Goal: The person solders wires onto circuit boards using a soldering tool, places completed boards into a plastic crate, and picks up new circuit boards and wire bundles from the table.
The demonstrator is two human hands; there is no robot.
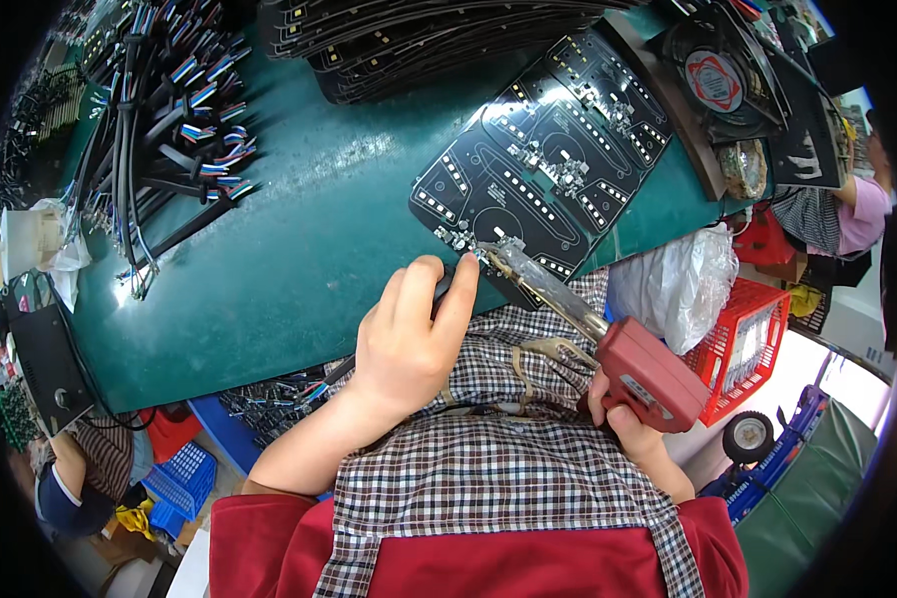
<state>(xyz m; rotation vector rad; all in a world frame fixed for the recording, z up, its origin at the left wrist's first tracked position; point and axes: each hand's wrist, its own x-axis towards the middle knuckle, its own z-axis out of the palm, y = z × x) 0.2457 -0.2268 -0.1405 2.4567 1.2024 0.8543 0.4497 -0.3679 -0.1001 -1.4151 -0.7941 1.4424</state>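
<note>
Left hand [409, 334] pinching one cable [444, 289], right hand [628, 429] gripping one soldering gun [653, 374], one board [503, 194] at table's edge, open tabletop [239, 329] leftward

Left grip [407, 334] bent, extended forward; right grip [636, 434] curled, farther back; left forearm [314, 439] slanting inward.

Red shirt [528, 568], red sleeves [254, 538]; dark-and-white checked apron [508, 488], matching straps [349, 563]; hands [407, 339] bare.
</note>
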